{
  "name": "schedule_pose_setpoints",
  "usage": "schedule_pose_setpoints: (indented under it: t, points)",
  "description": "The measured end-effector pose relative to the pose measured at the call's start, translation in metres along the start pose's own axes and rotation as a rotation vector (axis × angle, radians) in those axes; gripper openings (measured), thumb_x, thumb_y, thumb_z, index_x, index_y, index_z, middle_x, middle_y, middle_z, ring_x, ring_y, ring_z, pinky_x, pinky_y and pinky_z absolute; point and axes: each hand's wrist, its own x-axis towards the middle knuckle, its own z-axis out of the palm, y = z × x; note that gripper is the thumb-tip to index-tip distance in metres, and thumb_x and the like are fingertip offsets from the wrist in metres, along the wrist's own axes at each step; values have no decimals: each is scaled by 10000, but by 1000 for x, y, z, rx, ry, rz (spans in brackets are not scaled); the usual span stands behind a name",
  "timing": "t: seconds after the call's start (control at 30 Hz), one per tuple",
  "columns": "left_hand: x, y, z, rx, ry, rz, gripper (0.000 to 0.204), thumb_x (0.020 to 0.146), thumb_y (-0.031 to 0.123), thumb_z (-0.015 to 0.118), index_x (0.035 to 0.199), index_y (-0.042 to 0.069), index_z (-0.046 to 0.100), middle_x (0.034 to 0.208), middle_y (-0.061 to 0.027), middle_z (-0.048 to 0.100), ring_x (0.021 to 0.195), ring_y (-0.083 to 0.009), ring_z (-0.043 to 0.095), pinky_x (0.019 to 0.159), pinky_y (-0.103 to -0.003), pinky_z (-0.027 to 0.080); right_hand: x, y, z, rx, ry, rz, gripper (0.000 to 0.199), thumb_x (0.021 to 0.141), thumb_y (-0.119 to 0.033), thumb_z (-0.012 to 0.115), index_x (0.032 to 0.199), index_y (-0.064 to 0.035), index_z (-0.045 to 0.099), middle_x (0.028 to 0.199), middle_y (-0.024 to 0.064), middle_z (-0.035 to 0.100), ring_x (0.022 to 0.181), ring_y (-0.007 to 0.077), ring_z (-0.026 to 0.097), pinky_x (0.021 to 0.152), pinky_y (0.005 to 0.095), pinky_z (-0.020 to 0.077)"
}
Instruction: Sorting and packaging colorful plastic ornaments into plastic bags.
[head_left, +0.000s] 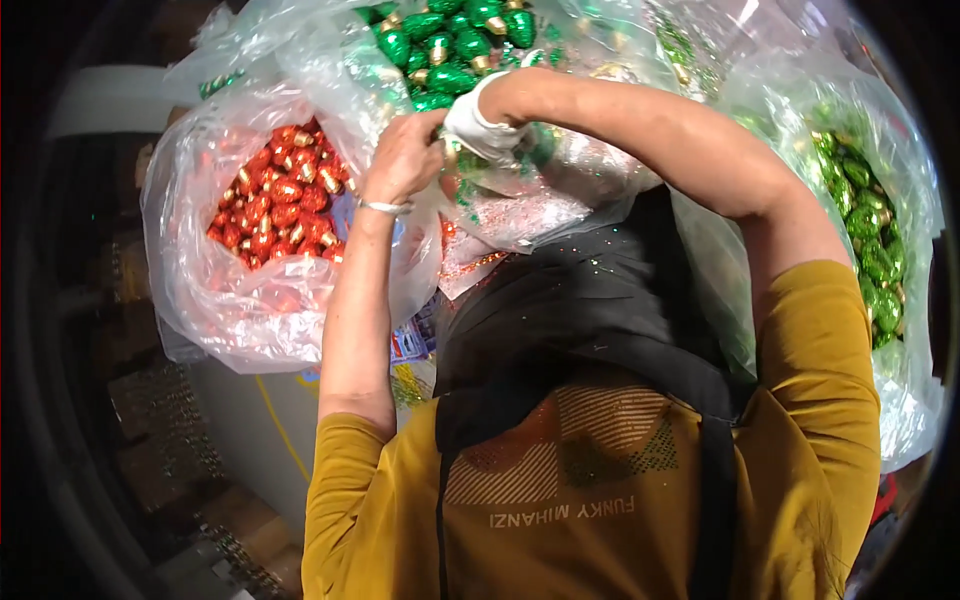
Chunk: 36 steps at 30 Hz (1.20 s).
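My left hand (pixel 405 158), bare with a pale band at the wrist, is closed, its fingertips up against my right hand. What it pinches, if anything, is hidden. A white glove covers my right hand (pixel 485 122), which bends in from the right; its fingers are mostly out of sight. Both hands meet at the near edge of a pile of glittery green bulb-shaped ornaments (pixel 452 48) with gold caps. Beneath them lies clear plastic (pixel 520 215) strewn with red and green glitter.
On the left, an open clear plastic bag (pixel 235 325) holds red bulb-shaped ornaments (pixel 285 190). At the right, another clear bag (pixel 910 400) contains light green ornaments (pixel 865 215). A black apron (pixel 590 300) covers my lap, close to the glittery plastic.
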Motion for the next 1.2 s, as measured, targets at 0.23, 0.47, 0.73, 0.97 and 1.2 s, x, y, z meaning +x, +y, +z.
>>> schedule_pose_setpoints:
  t: [0.23, 0.47, 0.73, 0.97, 1.2]
  points:
    - [-10, -7, 11, 38, 28, -66, 314, 761, 104, 528, 1045, 35, 641, 884, -238, 637, 838, -407, 620, 746, -434, 485, -7, -21, 3, -148, 3, 81, 208, 658, -143, 679, 796, 11, 693, 780, 204, 672, 653, 299, 652, 575, 381, 515]
    - [-26, -18, 35, -30, 144, -133, 376, 748, 126, 527, 1105, 21, 584, 897, -228, 650, 844, -414, 613, 770, -470, 490, -12, -39, 5, -444, 35, 64, 199, 655, -136, 702, 766, 27, 669, 684, 180, 643, 630, 258, 661, 540, 369, 513]
    - [-40, -5, 18, -127, 43, -331, 317, 754, 162, 548, 1005, -30, 554, 930, -258, 635, 897, -404, 615, 798, -466, 482, -39, -8, 20, 402, 234, -17, 277, 690, -156, 758, 860, 16, 622, 661, 142, 622, 653, 217, 657, 541, 354, 505]
    - [-53, 3, 24, -262, 95, -405, 372, 778, 198, 548, 1031, -75, 539, 980, -293, 622, 953, -411, 611, 831, -452, 475, -15, -62, 29, -156, 219, 49, 217, 684, -145, 694, 819, 20, 653, 690, 215, 634, 658, 335, 648, 621, 403, 514]
    - [-49, -5, 29, -288, 162, -407, 460, 783, 260, 565, 1121, -52, 547, 1051, -299, 611, 996, -426, 594, 860, -458, 461, -4, -49, 40, -190, 308, -66, 171, 682, -134, 676, 789, 0, 675, 732, 230, 638, 709, 380, 647, 630, 435, 499]
